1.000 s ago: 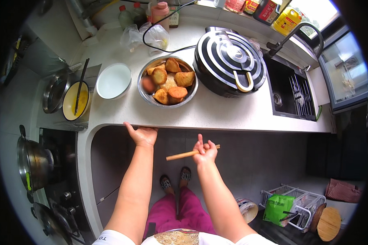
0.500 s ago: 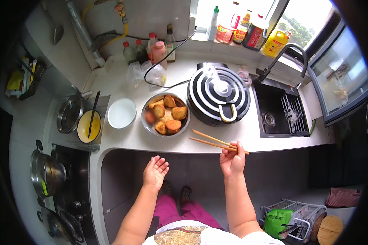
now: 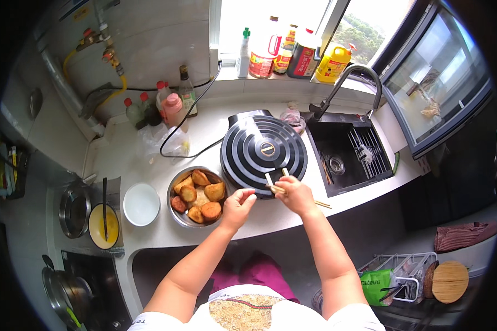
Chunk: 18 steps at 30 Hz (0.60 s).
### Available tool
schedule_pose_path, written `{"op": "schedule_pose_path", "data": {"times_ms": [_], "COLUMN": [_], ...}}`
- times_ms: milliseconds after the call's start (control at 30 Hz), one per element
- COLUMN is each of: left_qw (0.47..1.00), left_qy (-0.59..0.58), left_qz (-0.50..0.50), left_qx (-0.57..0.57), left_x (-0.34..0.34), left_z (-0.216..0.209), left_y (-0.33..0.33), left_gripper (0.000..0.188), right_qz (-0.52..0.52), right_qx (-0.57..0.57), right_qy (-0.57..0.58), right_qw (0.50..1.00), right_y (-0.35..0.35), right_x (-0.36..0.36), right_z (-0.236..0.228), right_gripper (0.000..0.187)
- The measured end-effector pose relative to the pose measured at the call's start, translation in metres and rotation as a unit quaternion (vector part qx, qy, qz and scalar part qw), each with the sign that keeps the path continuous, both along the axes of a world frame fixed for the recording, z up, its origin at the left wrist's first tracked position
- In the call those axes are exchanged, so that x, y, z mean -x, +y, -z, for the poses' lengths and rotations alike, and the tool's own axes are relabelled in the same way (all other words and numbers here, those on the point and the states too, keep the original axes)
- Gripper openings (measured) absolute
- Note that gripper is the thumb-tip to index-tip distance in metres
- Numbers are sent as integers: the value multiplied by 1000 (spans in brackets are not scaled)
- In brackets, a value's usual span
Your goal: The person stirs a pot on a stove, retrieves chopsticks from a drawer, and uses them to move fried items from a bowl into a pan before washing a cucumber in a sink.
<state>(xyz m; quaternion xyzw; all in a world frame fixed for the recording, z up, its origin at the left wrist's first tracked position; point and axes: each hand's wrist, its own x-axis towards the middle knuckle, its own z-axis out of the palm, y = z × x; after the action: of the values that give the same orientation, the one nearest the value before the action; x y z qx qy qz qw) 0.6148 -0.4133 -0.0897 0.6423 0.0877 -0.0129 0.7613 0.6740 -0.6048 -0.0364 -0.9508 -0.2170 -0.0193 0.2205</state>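
Note:
My right hand is closed around a pair of wooden chopsticks, whose ends stick out to its right. It is at the front handle of a round black electric griddle with a ringed lid, which is down. Whether the fingers also grip the handle is hidden. My left hand hovers at the right rim of a metal bowl, holding nothing, thumb and fingers slightly apart. Browned fried pieces fill that bowl.
Left of the bowl stand a white bowl and a yellow-lined bowl with dark chopsticks. A power cord crosses the counter past bottles. At right are a black sink with a tap and an open window.
Both hands have moved forward over the counter, the right with its chopsticks to the griddle's handle. The left hand has turned from palm up. The view has shifted.

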Motion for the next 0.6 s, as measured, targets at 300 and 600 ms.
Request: {"op": "schedule_pose_path", "data": {"times_ms": [300,600], "left_qw": [966,839], "left_qy": [-155,-315], "left_qz": [-33,-154], "left_qx": [-205,-415], "left_x": [-27,-60], "left_z": [-35,-99], "left_y": [-33,-35], "left_gripper": [26,20], "right_qz": [-92,-238], "right_qx": [66,78], "right_qy": [136,276], "right_qw": [984,928], "right_y": [-14,12], "right_x": [-37,-153], "right_z": [-14,-121], "right_gripper": [15,22]}}
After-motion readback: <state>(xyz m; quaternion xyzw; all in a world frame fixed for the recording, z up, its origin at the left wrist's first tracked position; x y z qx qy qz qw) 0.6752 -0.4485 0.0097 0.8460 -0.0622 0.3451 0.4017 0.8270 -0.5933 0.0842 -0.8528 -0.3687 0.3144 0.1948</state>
